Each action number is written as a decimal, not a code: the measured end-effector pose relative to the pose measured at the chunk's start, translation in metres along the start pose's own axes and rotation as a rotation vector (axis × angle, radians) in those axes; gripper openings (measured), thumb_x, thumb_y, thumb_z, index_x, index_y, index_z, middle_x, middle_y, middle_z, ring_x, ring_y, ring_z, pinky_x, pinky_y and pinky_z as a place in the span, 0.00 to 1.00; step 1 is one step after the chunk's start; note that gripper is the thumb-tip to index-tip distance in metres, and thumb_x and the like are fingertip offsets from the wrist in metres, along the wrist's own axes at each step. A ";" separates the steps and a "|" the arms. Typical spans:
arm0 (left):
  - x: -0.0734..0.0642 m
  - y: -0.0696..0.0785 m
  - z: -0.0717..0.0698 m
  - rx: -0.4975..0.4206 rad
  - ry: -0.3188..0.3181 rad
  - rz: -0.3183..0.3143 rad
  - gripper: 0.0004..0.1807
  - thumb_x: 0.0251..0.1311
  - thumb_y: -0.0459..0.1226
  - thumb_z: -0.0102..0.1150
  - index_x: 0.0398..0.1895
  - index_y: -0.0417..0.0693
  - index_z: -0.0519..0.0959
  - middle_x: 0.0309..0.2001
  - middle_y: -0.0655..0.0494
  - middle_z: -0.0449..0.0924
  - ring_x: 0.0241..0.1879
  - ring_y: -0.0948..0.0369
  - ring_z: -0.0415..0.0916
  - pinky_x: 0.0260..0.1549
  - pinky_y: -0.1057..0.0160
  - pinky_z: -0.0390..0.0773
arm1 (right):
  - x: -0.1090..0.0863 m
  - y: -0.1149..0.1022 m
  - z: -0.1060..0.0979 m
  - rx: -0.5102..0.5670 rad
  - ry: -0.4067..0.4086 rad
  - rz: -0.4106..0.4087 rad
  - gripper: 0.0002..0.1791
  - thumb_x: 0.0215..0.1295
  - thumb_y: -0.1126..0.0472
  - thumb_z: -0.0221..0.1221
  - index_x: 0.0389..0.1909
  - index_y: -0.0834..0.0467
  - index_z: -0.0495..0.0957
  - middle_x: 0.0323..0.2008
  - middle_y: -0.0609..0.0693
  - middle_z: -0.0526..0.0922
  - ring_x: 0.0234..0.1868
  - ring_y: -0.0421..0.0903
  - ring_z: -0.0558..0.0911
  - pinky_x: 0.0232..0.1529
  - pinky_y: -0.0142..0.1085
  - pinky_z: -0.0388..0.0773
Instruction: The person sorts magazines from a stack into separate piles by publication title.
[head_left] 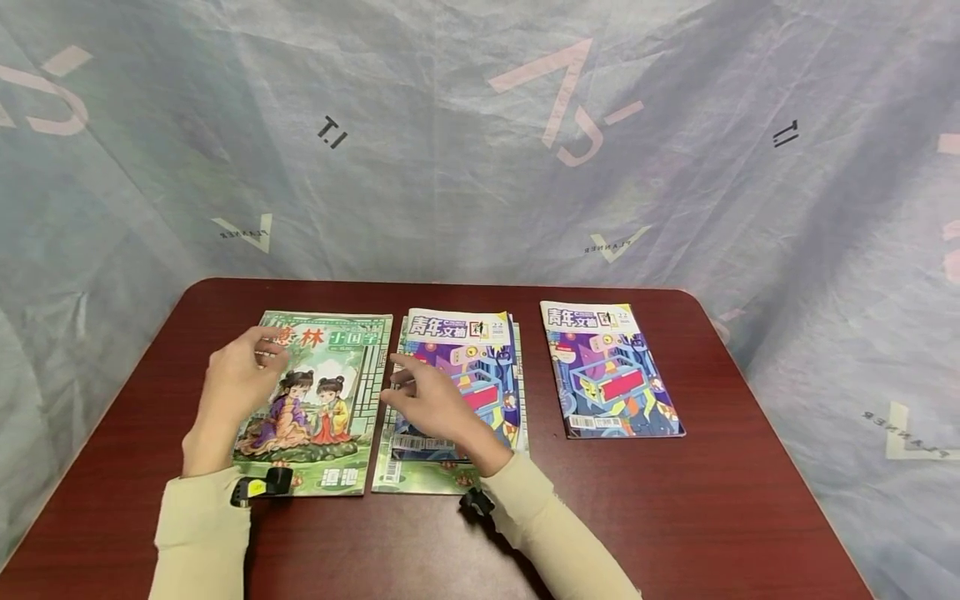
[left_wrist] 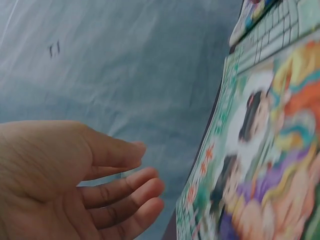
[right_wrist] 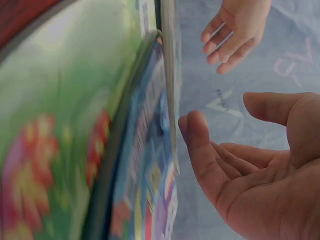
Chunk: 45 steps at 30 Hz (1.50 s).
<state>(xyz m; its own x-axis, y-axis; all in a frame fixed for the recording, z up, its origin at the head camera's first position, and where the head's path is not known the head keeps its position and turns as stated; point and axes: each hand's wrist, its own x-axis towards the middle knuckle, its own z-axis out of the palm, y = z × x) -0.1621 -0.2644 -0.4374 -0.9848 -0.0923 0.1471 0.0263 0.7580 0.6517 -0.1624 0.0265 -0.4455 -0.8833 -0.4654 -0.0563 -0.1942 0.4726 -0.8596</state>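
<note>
My left hand (head_left: 242, 379) hovers over the left side of a green magazine (head_left: 345, 454) whose cover shows two cartoon children. Its fingers are loosely bent with nothing between them, as the left wrist view also shows the hand (left_wrist: 95, 185). Above a purple magazine (head_left: 495, 367) is my right hand (head_left: 431, 400), fingers and thumb spread apart and empty. That purple magazine lies on top of a second green magazine (head_left: 393, 479), whose edges show around it. In the right wrist view, the right hand (right_wrist: 250, 175) is beside the stacked magazines' edges.
Another purple magazine (head_left: 615, 383), with the same cover, lies by itself to the right. All rest on a dark red wooden table (head_left: 720, 500) with rounded far corners. A grey printed cloth (head_left: 465, 183) hangs behind the table.
</note>
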 end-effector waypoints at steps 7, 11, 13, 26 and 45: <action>0.000 0.025 0.015 -0.050 -0.050 0.072 0.22 0.81 0.35 0.61 0.72 0.35 0.78 0.54 0.34 0.87 0.51 0.38 0.87 0.45 0.40 0.85 | -0.011 0.007 -0.024 0.021 0.073 -0.057 0.33 0.83 0.60 0.63 0.83 0.62 0.68 0.63 0.61 0.86 0.59 0.56 0.88 0.58 0.46 0.87; -0.001 0.041 0.022 -0.107 -0.109 0.084 0.23 0.81 0.35 0.61 0.74 0.38 0.78 0.55 0.37 0.87 0.54 0.39 0.86 0.44 0.45 0.86 | -0.020 0.013 -0.040 0.025 0.126 -0.060 0.31 0.83 0.62 0.62 0.81 0.63 0.70 0.61 0.62 0.87 0.56 0.57 0.89 0.52 0.44 0.88; -0.002 0.049 0.026 -0.129 -0.127 0.093 0.23 0.81 0.35 0.62 0.74 0.38 0.79 0.55 0.38 0.87 0.54 0.40 0.86 0.44 0.46 0.86 | -0.023 0.016 -0.047 0.020 0.159 -0.049 0.30 0.83 0.62 0.63 0.81 0.64 0.71 0.60 0.61 0.88 0.55 0.56 0.90 0.50 0.43 0.89; -0.007 0.076 0.065 -0.202 -0.240 0.147 0.19 0.79 0.33 0.64 0.69 0.38 0.81 0.49 0.43 0.89 0.47 0.48 0.88 0.42 0.51 0.85 | -0.044 0.037 -0.086 -0.076 0.348 0.003 0.27 0.80 0.63 0.66 0.75 0.63 0.78 0.46 0.57 0.91 0.45 0.54 0.90 0.39 0.43 0.85; -0.009 0.078 0.093 -0.177 -0.334 0.110 0.21 0.80 0.34 0.62 0.71 0.36 0.79 0.49 0.46 0.87 0.38 0.57 0.80 0.41 0.56 0.77 | -0.051 0.073 -0.125 -0.043 0.306 0.217 0.32 0.79 0.69 0.64 0.80 0.67 0.70 0.43 0.61 0.87 0.38 0.60 0.87 0.38 0.46 0.89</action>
<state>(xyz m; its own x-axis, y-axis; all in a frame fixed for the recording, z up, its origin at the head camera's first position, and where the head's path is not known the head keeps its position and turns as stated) -0.1670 -0.1447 -0.4573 -0.9753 0.2206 -0.0080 0.1352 0.6256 0.7684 -0.1853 0.1785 -0.4421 -0.9912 -0.1088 -0.0749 -0.0004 0.5694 -0.8220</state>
